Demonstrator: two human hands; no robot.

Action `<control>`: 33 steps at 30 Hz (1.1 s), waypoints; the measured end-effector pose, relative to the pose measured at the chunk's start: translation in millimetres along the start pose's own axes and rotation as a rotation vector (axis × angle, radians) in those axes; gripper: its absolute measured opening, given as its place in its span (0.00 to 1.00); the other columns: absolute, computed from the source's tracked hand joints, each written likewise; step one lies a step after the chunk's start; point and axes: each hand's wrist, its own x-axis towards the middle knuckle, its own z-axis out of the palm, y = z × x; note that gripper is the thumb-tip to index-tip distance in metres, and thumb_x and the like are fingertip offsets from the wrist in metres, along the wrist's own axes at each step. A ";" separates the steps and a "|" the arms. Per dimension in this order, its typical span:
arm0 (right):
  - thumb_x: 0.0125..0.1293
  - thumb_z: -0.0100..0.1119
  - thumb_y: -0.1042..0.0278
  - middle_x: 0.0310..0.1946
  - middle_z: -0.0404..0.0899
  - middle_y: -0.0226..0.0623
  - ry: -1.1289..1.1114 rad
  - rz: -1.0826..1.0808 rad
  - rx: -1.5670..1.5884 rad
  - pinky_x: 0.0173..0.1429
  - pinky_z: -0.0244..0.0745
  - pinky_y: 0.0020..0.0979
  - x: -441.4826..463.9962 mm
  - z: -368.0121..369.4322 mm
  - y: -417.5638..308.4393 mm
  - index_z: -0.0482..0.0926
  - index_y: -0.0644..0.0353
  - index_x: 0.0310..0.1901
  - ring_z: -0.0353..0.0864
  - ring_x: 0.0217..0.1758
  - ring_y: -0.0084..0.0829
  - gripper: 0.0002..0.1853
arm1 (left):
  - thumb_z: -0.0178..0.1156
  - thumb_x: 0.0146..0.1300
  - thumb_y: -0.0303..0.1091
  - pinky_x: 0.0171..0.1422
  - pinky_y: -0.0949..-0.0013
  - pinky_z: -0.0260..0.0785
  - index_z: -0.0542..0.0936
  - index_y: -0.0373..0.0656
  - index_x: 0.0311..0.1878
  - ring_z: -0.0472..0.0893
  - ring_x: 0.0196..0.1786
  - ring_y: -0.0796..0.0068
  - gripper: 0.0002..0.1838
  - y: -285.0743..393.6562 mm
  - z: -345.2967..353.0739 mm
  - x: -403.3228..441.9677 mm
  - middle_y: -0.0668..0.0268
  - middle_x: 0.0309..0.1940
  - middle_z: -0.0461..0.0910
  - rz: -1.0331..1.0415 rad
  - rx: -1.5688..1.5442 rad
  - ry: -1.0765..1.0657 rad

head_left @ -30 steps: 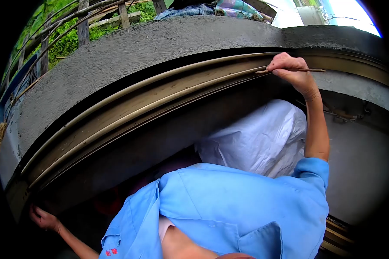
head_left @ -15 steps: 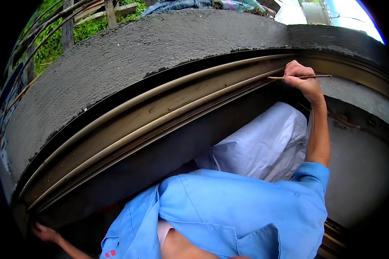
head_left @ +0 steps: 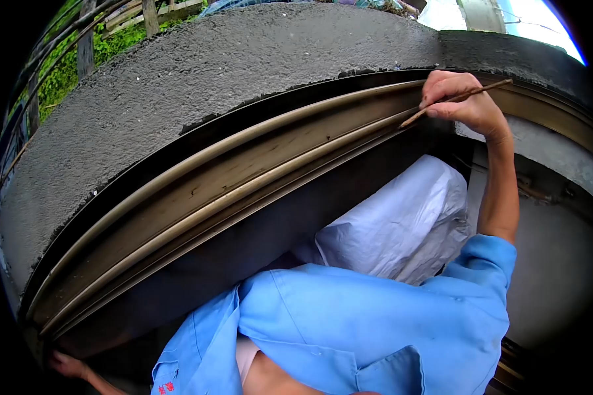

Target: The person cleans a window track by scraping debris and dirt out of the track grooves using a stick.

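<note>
Pinched in my right hand (head_left: 460, 99) is a thin brown stick (head_left: 487, 87), slanting from upper right to lower left. Its lower-left end is at the inner edge of the bronze-coloured metal track (head_left: 244, 168), close to the corner of the frame. My left hand (head_left: 68, 365) is at the far lower left, in shadow by the other end of the track; its fingers are mostly hidden in the dark.
A rough grey concrete ledge (head_left: 197, 72) runs along the outer side of the track. Below the track stands a white sack (head_left: 402, 224). Wooden poles (head_left: 85, 46) and greenery lie beyond the ledge. At right is a grey wall (head_left: 547, 263).
The stick has gone from nearly level to slanted in my right hand. My right arm sits slightly farther right. The view has shifted, showing more of the ledge; my left hand appears lower.
</note>
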 end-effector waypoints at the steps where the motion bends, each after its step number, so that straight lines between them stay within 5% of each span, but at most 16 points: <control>1: 0.47 0.65 0.77 0.28 0.75 0.32 -0.036 -0.110 0.021 0.35 0.67 0.22 8.4 9.0 -5.3 0.80 0.66 0.28 0.72 0.31 0.22 0.05 | 0.53 0.64 0.36 0.54 0.70 0.67 0.75 0.31 0.49 0.77 0.47 0.64 0.17 1.3 -1.0 -0.1 0.51 0.46 0.77 0.000 0.003 0.000; 6: 0.45 0.66 0.77 0.27 0.76 0.34 0.117 -0.447 -0.263 0.35 0.69 0.25 -0.3 24.5 -25.3 0.80 0.64 0.27 0.74 0.33 0.27 0.06 | 0.53 0.65 0.37 0.55 0.71 0.66 0.75 0.31 0.50 0.77 0.48 0.66 0.18 25.7 -3.2 -0.1 0.53 0.47 0.77 -0.021 -0.049 0.027; 9: 0.46 0.64 0.78 0.26 0.76 0.32 0.313 -0.148 -0.129 0.38 0.68 0.25 -26.6 25.0 10.8 0.80 0.65 0.26 0.73 0.34 0.26 0.04 | 0.53 0.65 0.37 0.55 0.71 0.66 0.74 0.32 0.51 0.76 0.49 0.66 0.18 27.2 -0.1 -1.8 0.53 0.48 0.77 -0.021 -0.089 0.017; 14: 0.47 0.64 0.78 0.28 0.75 0.32 0.413 -0.239 -0.065 0.38 0.68 0.21 -34.5 44.1 20.3 0.80 0.65 0.27 0.72 0.34 0.22 0.04 | 0.53 0.64 0.36 0.56 0.70 0.67 0.74 0.33 0.51 0.76 0.49 0.66 0.17 26.7 1.0 0.8 0.53 0.48 0.76 0.021 -0.025 0.015; 18: 0.49 0.63 0.80 0.30 0.74 0.30 0.318 -0.122 0.187 0.36 0.68 0.19 -35.4 36.1 33.1 0.81 0.66 0.30 0.72 0.32 0.19 0.04 | 0.52 0.63 0.37 0.56 0.66 0.64 0.75 0.32 0.49 0.75 0.48 0.60 0.18 26.4 2.6 2.7 0.51 0.46 0.76 0.018 -0.055 0.015; 22: 0.48 0.64 0.78 0.28 0.75 0.31 0.290 -0.241 -0.007 0.38 0.68 0.22 -17.9 47.9 -4.1 0.80 0.66 0.28 0.73 0.33 0.22 0.04 | 0.51 0.64 0.40 0.56 0.66 0.64 0.75 0.33 0.50 0.75 0.50 0.59 0.20 48.8 -6.0 7.2 0.50 0.48 0.76 -0.034 -0.022 -0.041; 24: 0.47 0.64 0.77 0.27 0.75 0.32 0.299 -0.269 -0.075 0.38 0.68 0.23 -20.3 44.7 -2.6 0.80 0.65 0.27 0.73 0.33 0.24 0.05 | 0.50 0.63 0.44 0.57 0.65 0.64 0.75 0.34 0.51 0.75 0.51 0.59 0.22 66.0 -9.4 10.5 0.51 0.50 0.75 -0.321 0.016 -0.089; 27: 0.46 0.63 0.78 0.28 0.73 0.33 0.271 -0.137 0.019 0.37 0.66 0.22 -30.9 35.0 13.5 0.79 0.66 0.27 0.71 0.33 0.24 0.05 | 0.50 0.63 0.47 0.56 0.65 0.64 0.75 0.37 0.52 0.75 0.51 0.59 0.24 86.2 -8.7 5.7 0.51 0.50 0.75 -0.353 -0.018 -0.028; 33: 0.47 0.64 0.78 0.27 0.75 0.32 0.248 -0.276 0.065 0.38 0.69 0.23 -11.8 48.2 -0.7 0.80 0.65 0.27 0.73 0.34 0.24 0.04 | 0.51 0.63 0.47 0.56 0.65 0.65 0.75 0.36 0.51 0.75 0.51 0.58 0.24 64.0 -2.3 7.2 0.51 0.49 0.76 -0.264 0.027 0.020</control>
